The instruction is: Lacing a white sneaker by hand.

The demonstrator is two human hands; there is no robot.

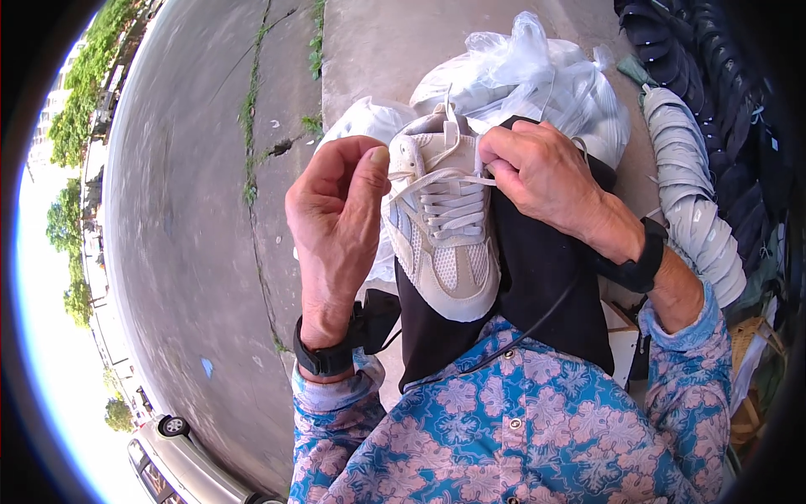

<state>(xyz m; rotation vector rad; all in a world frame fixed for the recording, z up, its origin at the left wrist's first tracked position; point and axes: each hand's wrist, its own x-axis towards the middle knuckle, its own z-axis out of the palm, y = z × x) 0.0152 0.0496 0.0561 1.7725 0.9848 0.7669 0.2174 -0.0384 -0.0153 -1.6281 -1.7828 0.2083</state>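
A beige and grey sneaker (457,277) rests on my lap over dark trousers, toe toward me. Its pale shoelace (445,175) stretches crosswise over the tongue, above the laced rows. At the shoe's left side, my left hand (340,214) is closed, thumb and forefinger pinching one lace end. On the opposite side my right hand (546,181) pinches the other end between its fingertips, the remaining fingers curled. A loose loop of lace stands up near the shoe's opening. Both wrists wear black bands, and a thin black cable crosses my lap.
Clear plastic bags (537,76) filled with white items lie just beyond my knees. To the right are a long stack of pale grey curved pieces (688,185) and rows of dark ones (659,46). Cracked pavement (201,210) spreads left, with a parked car (189,462) at lower left.
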